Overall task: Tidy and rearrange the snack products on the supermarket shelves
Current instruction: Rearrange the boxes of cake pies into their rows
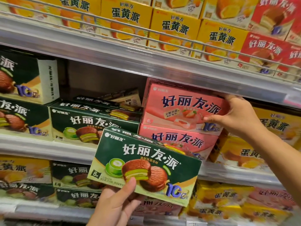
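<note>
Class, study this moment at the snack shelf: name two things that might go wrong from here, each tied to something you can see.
1. The left hand holds the green matcha pie box only by its lower edge, off the shelf; it may tip out and fall.
2. The right hand grips the top pink strawberry pie box, which is stacked on the lower pink box. Shifting it could drag that box forward off the shelf edge.

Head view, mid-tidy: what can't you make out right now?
- Lower pink box: its bottom left hidden by the green box held in the left hand.
- Upper pink box: right end covered by the right hand.
- Bottom-shelf boxes: print blurred.
- Gap's back: too dark.
</note>
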A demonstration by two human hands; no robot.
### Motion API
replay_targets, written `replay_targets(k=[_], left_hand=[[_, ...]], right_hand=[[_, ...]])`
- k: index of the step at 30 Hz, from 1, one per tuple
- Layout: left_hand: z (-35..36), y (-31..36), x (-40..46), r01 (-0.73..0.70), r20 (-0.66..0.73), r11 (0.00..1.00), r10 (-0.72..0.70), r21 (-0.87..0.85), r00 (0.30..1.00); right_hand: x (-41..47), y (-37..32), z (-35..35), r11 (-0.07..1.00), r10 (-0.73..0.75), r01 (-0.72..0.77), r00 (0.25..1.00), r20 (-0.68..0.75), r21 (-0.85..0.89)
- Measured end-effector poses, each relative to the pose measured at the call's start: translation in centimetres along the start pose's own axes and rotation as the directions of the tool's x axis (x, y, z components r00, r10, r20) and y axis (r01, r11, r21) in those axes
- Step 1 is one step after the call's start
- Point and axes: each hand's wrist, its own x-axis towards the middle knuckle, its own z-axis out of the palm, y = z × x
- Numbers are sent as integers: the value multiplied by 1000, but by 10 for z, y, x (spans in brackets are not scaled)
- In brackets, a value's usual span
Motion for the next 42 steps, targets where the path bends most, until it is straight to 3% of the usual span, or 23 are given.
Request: replay_targets(k=[5, 7, 9, 12, 14, 16, 19, 23, 26, 29, 31, 34, 37, 39, 42], left_hand=[[-1, -7, 1, -14, 19, 998, 15, -56, 1000], [-3, -8, 4, -21, 14, 998, 21, -58, 1000], [-5, -8, 5, -33, -10, 997, 33, -70, 999], [-9, -3, 2, -27, -45, 999, 26, -37, 999], [-12, 1, -2, -47, -72, 999, 47, 2, 996], [-14, 5, -5, -81, -65, 997, 82, 22, 995], [-25, 17, -11, -117, -17, 992, 118, 47, 993], [-45, 53, -16, -146, 116, 989, 148, -23, 982], [-61, 88, -13, -120, 177, 993, 118, 3, 977], [-64, 131, -14, -142, 211, 975, 105, 169, 972], [-67, 159, -12, -223, 232, 924, 154, 311, 961], [-76, 197, -7, -406, 223, 791, 340, 458, 914], [-78, 229, -3, -584, 335, 464, 513, 666, 790], [-77, 242, 4, -662, 471, 263, 526, 702, 708], [-73, 251, 10, -694, 578, 153, 447, 703, 683]], right_hand=[[-6, -10, -6, 991, -1, 11, 997, 77, -130], [-20, -12, -5, 981, -59, 63, 998, 27, -184], [-45, -15, 1, 986, -121, 114, 992, -47, -122], [-84, -30, 21, 952, -304, 304, 946, -115, -22], [-98, -51, 36, 890, -445, 451, 891, -87, 66], [-101, -78, 49, 838, -532, 521, 846, 30, 164], [-97, -115, 64, 859, -510, 476, 823, 251, 186], [-90, -154, 77, 867, -485, 485, 772, 410, 113], [-84, -191, 77, 875, -471, 473, 780, 412, 104], [-75, -229, 66, 879, -473, 466, 828, 301, 99], [-68, -249, 57, 865, -498, 501, 845, 198, 38], [-55, -270, 49, 849, -492, 496, 868, 73, -179], [-41, -284, 47, 815, -501, 472, 865, -1, -337], [-34, -289, 52, 784, -516, 481, 857, 19, -393], [-28, -293, 64, 782, -488, 448, 873, 23, -432]])
